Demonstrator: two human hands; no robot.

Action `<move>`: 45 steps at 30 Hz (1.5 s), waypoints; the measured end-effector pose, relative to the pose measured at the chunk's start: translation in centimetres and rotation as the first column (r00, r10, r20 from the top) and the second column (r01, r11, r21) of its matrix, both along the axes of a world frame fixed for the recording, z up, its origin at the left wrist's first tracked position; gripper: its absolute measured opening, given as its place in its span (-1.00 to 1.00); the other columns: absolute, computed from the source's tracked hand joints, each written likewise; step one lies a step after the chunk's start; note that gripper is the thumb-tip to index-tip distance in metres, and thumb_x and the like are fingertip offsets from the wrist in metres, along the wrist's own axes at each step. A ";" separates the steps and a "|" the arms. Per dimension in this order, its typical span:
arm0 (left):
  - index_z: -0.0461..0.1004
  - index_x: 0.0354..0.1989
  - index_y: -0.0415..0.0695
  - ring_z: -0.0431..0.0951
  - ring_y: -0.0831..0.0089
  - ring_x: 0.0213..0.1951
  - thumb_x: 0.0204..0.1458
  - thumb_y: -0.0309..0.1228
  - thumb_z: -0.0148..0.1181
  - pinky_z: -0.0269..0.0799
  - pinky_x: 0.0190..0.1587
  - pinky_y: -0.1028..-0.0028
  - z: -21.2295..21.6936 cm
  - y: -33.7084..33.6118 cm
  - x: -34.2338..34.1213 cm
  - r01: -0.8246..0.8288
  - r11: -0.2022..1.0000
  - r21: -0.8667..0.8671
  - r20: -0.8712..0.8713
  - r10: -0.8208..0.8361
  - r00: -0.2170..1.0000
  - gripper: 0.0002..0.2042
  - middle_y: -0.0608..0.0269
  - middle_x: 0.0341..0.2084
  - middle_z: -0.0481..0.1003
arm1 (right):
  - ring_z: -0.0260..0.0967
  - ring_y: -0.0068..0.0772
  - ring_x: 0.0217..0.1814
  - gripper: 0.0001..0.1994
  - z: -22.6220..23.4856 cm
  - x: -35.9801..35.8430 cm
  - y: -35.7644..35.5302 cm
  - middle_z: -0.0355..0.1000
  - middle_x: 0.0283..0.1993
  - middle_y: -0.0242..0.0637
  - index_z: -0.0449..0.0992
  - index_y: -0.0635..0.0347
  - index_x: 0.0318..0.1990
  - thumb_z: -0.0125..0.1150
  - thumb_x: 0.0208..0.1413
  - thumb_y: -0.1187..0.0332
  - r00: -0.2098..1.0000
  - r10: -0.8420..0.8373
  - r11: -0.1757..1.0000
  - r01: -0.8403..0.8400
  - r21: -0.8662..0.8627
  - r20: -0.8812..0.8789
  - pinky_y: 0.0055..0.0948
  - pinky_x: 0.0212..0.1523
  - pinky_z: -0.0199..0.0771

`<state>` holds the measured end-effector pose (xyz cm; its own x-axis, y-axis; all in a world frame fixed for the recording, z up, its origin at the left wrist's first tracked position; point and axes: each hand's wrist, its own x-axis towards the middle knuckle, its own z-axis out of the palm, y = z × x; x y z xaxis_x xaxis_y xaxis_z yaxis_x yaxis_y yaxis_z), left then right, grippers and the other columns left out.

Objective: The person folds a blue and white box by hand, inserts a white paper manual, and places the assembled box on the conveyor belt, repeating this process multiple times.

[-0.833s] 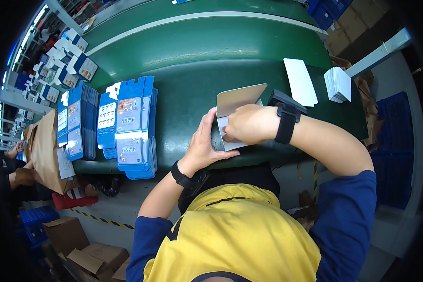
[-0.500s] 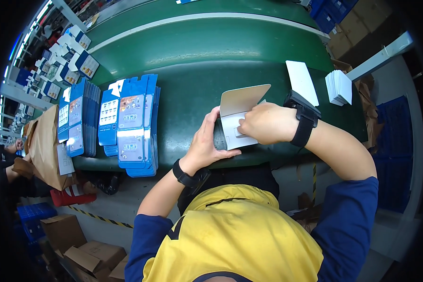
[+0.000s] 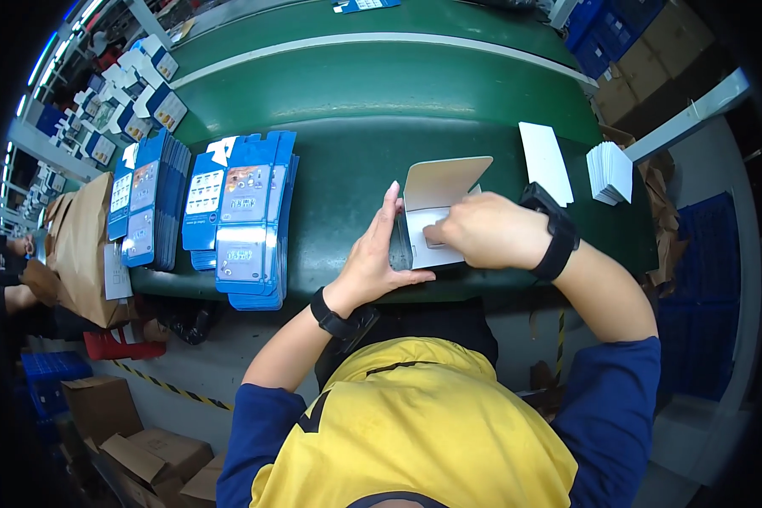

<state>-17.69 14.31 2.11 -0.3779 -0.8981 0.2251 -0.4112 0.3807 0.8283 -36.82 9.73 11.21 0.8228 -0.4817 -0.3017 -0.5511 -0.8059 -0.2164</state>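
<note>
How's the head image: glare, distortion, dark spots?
Head view: soft glare streaks the green work surface; the pale rail bows into an arc; corners fall to black; the ceiling lights at upper left look blown out. Also in head view: left hand, right hand and open box read fairly clearly.

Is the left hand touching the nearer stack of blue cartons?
Apart: the head view shows green tabletop between the left hand and the blue carton stack.
</note>
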 end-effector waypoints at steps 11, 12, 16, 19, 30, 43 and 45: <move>-0.05 0.26 -0.19 0.27 0.13 0.17 -0.43 -0.39 0.52 0.25 0.19 0.28 -0.4 0.0 0.0 -0.022 0.982 0.190 -0.039 0.030 0.999 0.02 -0.02 0.14 0.19 | 0.50 -0.13 -0.30 -0.72 1.1 -1.2 0.9 0.52 -0.35 -0.10 0.52 0.21 -0.17 0.16 -0.12 0.47 0.950 -0.103 0.982 0.145 -0.124 0.296 -0.31 -0.25 0.48; -0.03 0.25 -0.19 0.28 0.17 0.18 -0.43 -0.43 0.52 0.25 0.20 0.30 -0.4 0.1 0.6 -0.035 0.971 0.238 -0.138 0.070 0.988 0.00 0.00 0.14 0.20 | 0.47 -0.13 -0.16 -0.57 1.4 -2.1 1.0 0.49 -0.20 -0.07 0.43 0.19 -0.01 0.24 -0.13 0.41 0.843 -0.128 0.965 0.227 -0.130 0.523 -0.33 -0.15 0.45; -0.02 0.24 -0.18 0.27 0.23 0.19 -0.43 -0.46 0.52 0.21 0.22 0.33 1.6 -0.7 1.4 -0.054 0.993 0.101 -0.168 0.070 0.983 -0.01 0.04 0.15 0.20 | -0.04 -0.16 0.40 0.32 1.1 -5.4 1.6 0.00 0.37 -0.04 -0.32 0.10 0.39 0.58 -0.51 0.10 0.546 -0.494 0.868 0.349 0.352 0.676 -0.25 0.28 0.06; -0.04 0.25 -0.18 0.27 0.20 0.19 -0.45 -0.46 0.53 0.21 0.22 0.33 3.1 -1.1 1.6 0.032 0.998 -0.060 -0.159 -0.042 0.986 0.01 0.02 0.17 0.19 | -0.14 -0.15 0.44 0.33 -3.2 -4.1 0.8 -0.12 0.40 0.00 -0.38 0.13 0.39 0.61 -0.48 0.18 0.497 -0.530 0.831 0.144 0.537 0.687 -0.25 0.33 -0.05; 0.17 0.20 -0.24 0.44 0.08 0.02 -0.20 -0.45 0.36 0.33 0.06 0.33 8.1 3.6 10.1 -0.505 0.833 -0.226 0.156 0.542 0.826 -0.28 -0.07 -0.03 0.42 | 0.17 -0.22 0.21 -0.07 -7.7 3.8 -22.5 0.21 0.16 -0.12 0.03 0.29 0.23 0.40 -0.42 0.52 0.225 -0.727 0.685 0.299 0.664 0.649 -0.37 0.22 0.14; -0.03 0.32 -0.07 0.34 0.04 0.02 -0.31 -0.21 0.45 0.26 0.06 0.23 5.8 -3.0 22.9 -0.676 0.728 -0.115 0.541 0.617 0.572 -0.03 -0.07 -0.09 0.37 | 0.09 -0.23 0.30 -0.29 -9.7 9.9 -12.4 0.18 0.24 -0.14 0.08 0.25 0.29 0.20 -0.08 0.51 0.093 -0.775 0.605 0.396 0.691 0.625 -0.31 0.23 0.15; -0.01 0.31 -0.05 0.36 0.05 -0.04 -0.33 -0.27 0.46 0.28 0.00 0.22 6.4 -3.4 21.6 -0.652 0.737 -0.175 0.585 0.611 0.533 -0.03 -0.03 -0.14 0.37 | 0.19 -0.42 0.16 -0.31 -8.9 12.5 -7.3 0.22 0.16 -0.30 0.12 0.22 0.27 0.21 -0.10 0.57 0.178 -0.818 0.563 0.059 0.824 0.546 -0.42 0.11 0.30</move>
<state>3.91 10.95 8.53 0.2631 -0.9580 0.1138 -0.9136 -0.2095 0.3485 -24.31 2.47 2.27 0.4144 -0.9100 0.0075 0.0667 0.0222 -0.9975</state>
